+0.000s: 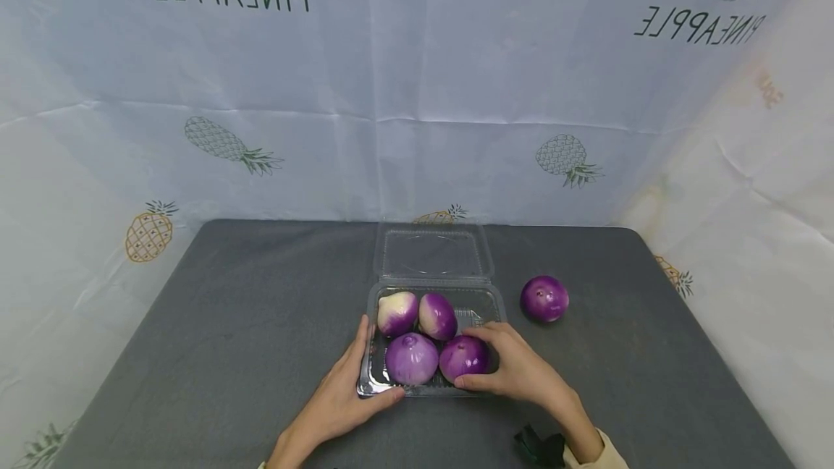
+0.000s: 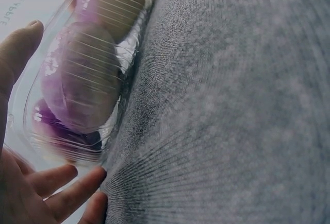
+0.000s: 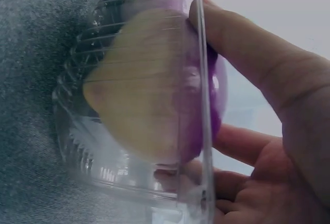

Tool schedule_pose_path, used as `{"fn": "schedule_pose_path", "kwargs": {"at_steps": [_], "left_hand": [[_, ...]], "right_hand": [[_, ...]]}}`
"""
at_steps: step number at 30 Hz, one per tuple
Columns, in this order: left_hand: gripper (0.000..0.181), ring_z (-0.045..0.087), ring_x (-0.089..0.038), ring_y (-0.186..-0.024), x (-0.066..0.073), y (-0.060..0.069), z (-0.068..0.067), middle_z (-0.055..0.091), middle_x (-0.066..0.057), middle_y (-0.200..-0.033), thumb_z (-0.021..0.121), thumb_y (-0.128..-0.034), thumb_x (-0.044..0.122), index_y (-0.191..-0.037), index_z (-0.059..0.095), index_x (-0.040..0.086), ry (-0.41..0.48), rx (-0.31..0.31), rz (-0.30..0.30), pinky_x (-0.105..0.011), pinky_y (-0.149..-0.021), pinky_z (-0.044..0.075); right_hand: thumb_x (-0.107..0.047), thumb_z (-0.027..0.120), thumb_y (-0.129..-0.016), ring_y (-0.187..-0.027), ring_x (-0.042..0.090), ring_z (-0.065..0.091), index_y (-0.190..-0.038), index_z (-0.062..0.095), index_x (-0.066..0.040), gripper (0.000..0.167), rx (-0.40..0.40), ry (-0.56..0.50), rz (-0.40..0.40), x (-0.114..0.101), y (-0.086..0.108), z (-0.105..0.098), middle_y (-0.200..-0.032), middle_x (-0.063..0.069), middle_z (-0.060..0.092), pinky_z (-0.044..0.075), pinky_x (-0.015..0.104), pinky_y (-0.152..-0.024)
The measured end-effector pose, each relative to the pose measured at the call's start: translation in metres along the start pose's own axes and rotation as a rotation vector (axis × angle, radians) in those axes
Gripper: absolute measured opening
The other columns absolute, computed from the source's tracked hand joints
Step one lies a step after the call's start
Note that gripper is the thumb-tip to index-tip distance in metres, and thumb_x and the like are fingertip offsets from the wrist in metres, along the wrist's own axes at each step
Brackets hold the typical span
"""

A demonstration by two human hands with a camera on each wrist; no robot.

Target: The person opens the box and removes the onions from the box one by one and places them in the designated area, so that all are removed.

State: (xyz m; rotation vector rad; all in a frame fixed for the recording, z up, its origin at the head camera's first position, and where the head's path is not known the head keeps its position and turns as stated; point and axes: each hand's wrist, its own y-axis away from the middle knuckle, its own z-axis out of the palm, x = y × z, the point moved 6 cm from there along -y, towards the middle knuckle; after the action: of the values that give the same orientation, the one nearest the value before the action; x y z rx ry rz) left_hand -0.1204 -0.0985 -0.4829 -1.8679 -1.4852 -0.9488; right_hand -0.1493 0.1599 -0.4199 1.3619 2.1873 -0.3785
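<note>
Reaches inward with the left hand [image 1: 340,391] and right hand [image 1: 519,369], near each other, with both wrists behind. Spreads the left thumb wide of the straight fingers, toward the right hand. Bends the right thumb and fingertips together, gripping.

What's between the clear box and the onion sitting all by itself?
Just bare table. The head view shows it: the box is on one side, the lone onion on the other.
</note>
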Motion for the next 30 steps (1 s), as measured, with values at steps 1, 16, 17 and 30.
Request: {"fn": "schedule_pose_path", "kwargs": {"at_steps": [1,16,17,30], "left_hand": [[0.124,0.042,-0.027,-0.149,0.000,0.000,0.000,0.032,-0.008,-0.168,0.083,-0.0793,0.056,-0.165,0.008,0.009,0.002,0.001,0.001,-0.058,-0.120,0.034],[0.124,0.047,-0.025,-0.146,0.001,0.000,0.000,0.032,-0.007,-0.168,0.084,-0.0790,0.056,-0.165,0.007,0.009,0.014,-0.002,-0.009,-0.058,-0.120,0.035],[0.124,0.047,-0.025,-0.146,0.001,0.000,0.000,0.032,-0.007,-0.168,0.083,-0.0790,0.056,-0.166,0.007,0.009,0.014,-0.003,-0.010,-0.058,-0.120,0.035],[0.123,0.034,-0.029,-0.153,0.000,0.001,0.000,0.030,-0.007,-0.169,0.082,-0.0799,0.058,-0.166,0.006,0.013,0.006,-0.010,-0.015,-0.059,-0.122,0.031]], "right_hand": [[-0.051,0.087,-0.077,-0.112,0.022,0.057,-0.131,0.068,-0.009,0.071,0.006,-0.006,0.002,0.000,0.000,0.000,-0.120,0.006,0.065,0.055,0.040,-0.091],[-0.044,0.089,-0.076,-0.105,0.016,0.063,-0.131,0.068,-0.008,0.070,0.059,-0.076,-0.057,0.003,0.002,0.000,-0.118,0.002,0.063,0.056,0.026,-0.085],[-0.043,0.089,-0.076,-0.104,0.016,0.063,-0.131,0.067,-0.007,0.069,0.058,-0.084,-0.060,0.003,0.002,0.000,-0.118,0.002,0.063,0.057,0.025,-0.084],[-0.042,0.089,-0.077,-0.109,0.021,0.066,-0.131,0.068,-0.013,0.065,0.108,-0.092,-0.106,0.002,0.008,-0.010,-0.124,0.003,0.063,0.059,0.028,-0.086]]}}
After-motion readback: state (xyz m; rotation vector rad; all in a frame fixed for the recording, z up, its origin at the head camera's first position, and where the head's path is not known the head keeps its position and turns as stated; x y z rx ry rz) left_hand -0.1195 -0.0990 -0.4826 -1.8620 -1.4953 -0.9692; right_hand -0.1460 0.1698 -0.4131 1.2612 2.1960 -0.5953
